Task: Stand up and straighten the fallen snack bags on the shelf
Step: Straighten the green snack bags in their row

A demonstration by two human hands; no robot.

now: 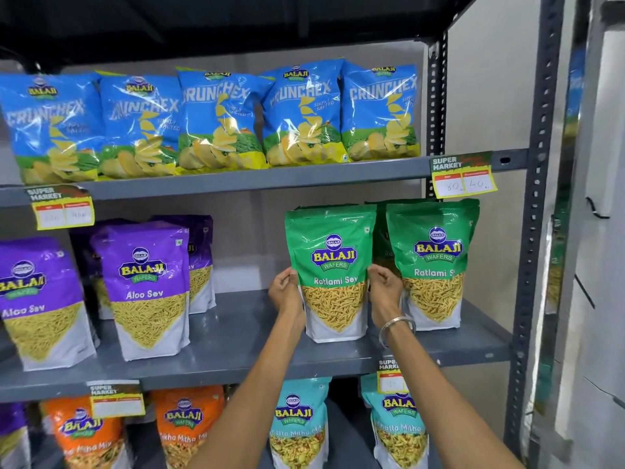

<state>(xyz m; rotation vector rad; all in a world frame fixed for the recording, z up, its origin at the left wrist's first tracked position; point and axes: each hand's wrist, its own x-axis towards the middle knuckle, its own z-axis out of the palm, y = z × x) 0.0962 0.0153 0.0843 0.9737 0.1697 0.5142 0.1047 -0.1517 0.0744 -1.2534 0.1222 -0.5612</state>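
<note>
— What's around you?

— I stand at a grey metal rack (537,231) with perforated posts, a pale wall behind it. The middle shelf (236,336) is a flat painted board, smooth and bare between the packs. Yellow price tags (463,177) hang on the shelf edges; I count five.

— How many bags?

— Five blue chip bags (216,120) on top, puffy and shiny with crinkled film. On my shelf, three purple pouches in front (145,286) with more tucked behind, then two green ones in front and another behind. Below, two orange pouches (187,424), two teal pouches (297,421) and a purple corner.

— And your hands?

— My left hand (285,292) and right hand (385,286) pinch the side edges of the green pouch (333,265), one on each side. It stands upright on the middle shelf, just beside its green neighbour (433,262). It's a flat-bottomed glossy pouch, clear at the lower part, showing thin yellow strands. A metal bangle (397,324) rings my right wrist.
</note>
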